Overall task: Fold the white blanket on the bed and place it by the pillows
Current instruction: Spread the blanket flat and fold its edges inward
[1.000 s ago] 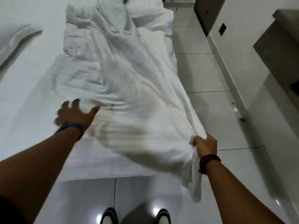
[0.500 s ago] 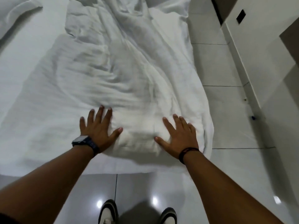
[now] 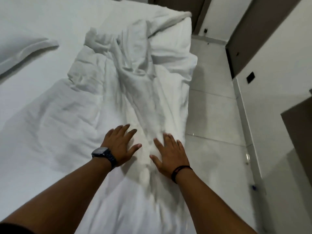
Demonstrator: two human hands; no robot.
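The white blanket (image 3: 118,92) lies rumpled along the right side of the bed (image 3: 33,22), bunched into ridges toward the far end. My left hand (image 3: 120,144), with a dark watch on its wrist, rests flat on the blanket with fingers spread. My right hand (image 3: 168,155), wearing a dark cord bracelet, lies flat beside it with fingers apart, near the bed's right edge. Neither hand grips the cloth. One white pillow (image 3: 25,53) lies at the far left and another (image 3: 168,36) at the bed's far right corner, partly under the blanket.
A glossy tiled floor (image 3: 216,125) runs along the bed's right side. White walls with a dark switch plate (image 3: 250,77) and brown cabinet panels (image 3: 297,141) stand close on the right.
My right hand let go of the blanket's corner and laid it down. Both hands went flat and slid forward along the blanket, and my view moved further over the bed.
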